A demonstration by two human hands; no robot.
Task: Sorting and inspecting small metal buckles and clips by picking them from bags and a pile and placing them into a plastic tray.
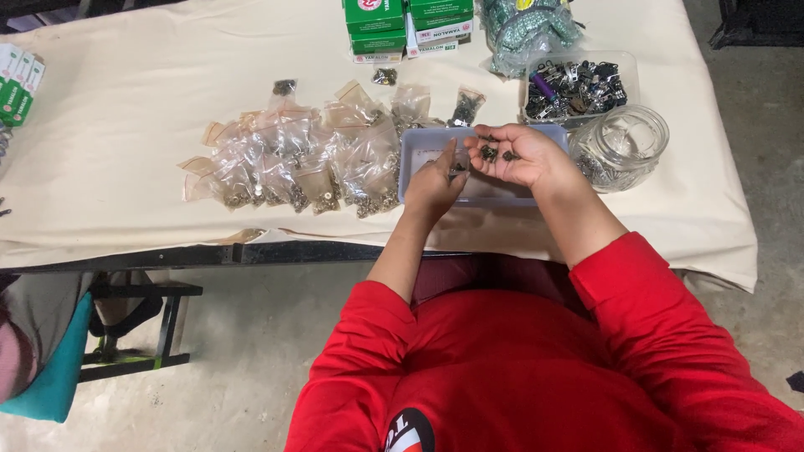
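Cupping small dark metal pieces (494, 153) in an open right hand (515, 157), a person pinches one in the left hand (435, 182) grip, above a grey tray (502, 194) on the desk (126, 125), right of centre.

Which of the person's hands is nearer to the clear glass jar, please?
The right hand: it is held palm up just left of the glass jar. The left hand is farther left, over the shallow tray.

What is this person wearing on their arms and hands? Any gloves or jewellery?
Both hands are bare: no gloves on the left hand or the right hand, and no rings or watch can be seen. The forearms are uncovered, because the bright red sleeves are pushed up to about the elbows. They belong to a plain red top.
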